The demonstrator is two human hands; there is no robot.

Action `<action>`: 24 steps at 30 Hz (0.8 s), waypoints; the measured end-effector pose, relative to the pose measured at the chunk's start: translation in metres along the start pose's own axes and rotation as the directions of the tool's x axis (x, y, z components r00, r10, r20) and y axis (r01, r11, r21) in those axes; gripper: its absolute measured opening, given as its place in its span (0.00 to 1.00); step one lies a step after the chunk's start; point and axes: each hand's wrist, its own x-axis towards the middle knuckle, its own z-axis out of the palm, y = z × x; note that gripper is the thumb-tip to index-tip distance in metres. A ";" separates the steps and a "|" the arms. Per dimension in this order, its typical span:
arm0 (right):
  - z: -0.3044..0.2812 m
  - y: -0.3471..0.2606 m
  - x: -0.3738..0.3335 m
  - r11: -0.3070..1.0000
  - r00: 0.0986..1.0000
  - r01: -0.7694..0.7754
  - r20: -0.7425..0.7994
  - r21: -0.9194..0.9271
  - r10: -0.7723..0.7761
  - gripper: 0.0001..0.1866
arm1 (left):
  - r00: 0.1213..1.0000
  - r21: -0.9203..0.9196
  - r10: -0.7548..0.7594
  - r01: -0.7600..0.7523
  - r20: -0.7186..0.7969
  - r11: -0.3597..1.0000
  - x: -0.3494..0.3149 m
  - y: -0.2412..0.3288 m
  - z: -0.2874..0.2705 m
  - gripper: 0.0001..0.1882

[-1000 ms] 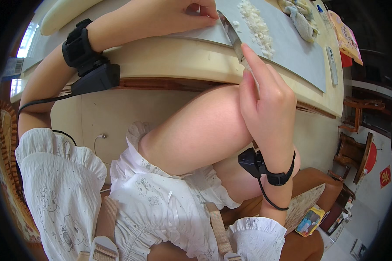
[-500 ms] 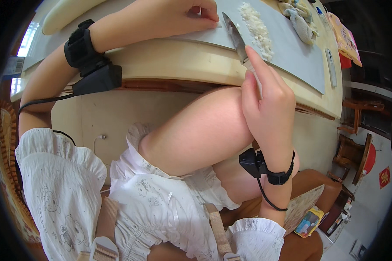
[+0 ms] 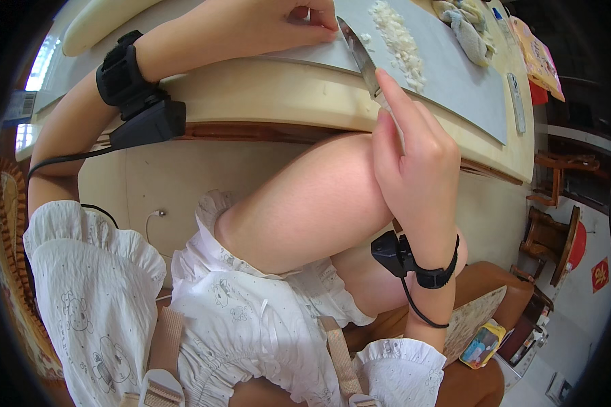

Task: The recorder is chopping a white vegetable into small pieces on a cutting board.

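My right hand [image 3: 421, 152] is wrapped round the handle of a kitchen knife [image 3: 361, 60], its index finger stretched along the top near the blade. The blade points away from me over a grey-white board [image 3: 458, 95], its tip beside the fingertips of my left hand [image 3: 312, 24]. Those fingers are curled and pinched together at the board; whatever they hold is hidden. A strip of finely chopped white pieces [image 3: 398, 51] lies to the right of the blade, with a few small bits close to the steel.
At the far left lies a long, pale, rounded thing [image 3: 102, 26]. Crumpled cloths [image 3: 470, 37] rest on the board's far right. Beyond them are a pink package [image 3: 538, 57] and a slim clear-and-grey object [image 3: 516, 102]. The table edge [image 3: 271, 95] runs above my bare leg.
The knife and my right hand have shifted slightly left, bringing the blade up to my left fingertips. Small white bits now show just right of the blade. My left hand moved slightly left.
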 end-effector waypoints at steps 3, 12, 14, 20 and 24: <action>0.001 0.000 0.000 1.000 1.000 0.007 0.002 -0.009 -0.007 0.23 | 1.000 -0.010 -0.009 0.009 -0.006 1.000 -0.001 -0.002 0.001 0.08; -0.001 -0.012 0.004 0.990 0.994 -0.055 0.084 -0.131 0.066 0.23 | 0.999 0.047 0.028 -0.029 0.016 0.998 0.000 -0.003 -0.001 0.08; -0.001 -0.011 0.003 0.991 0.995 -0.073 0.064 -0.109 0.080 0.23 | 1.000 0.028 -0.002 0.002 0.024 1.000 -0.001 0.001 -0.002 0.08; -0.003 -0.005 0.000 0.998 0.997 -0.065 0.028 -0.021 0.065 0.24 | 1.000 -0.030 0.018 -0.018 0.013 0.999 0.000 0.000 -0.001 0.08; -0.003 -0.004 -0.001 0.998 0.998 -0.057 0.034 -0.004 0.057 0.24 | 1.000 -0.046 -0.014 0.014 0.001 0.999 -0.001 0.002 -0.001 0.08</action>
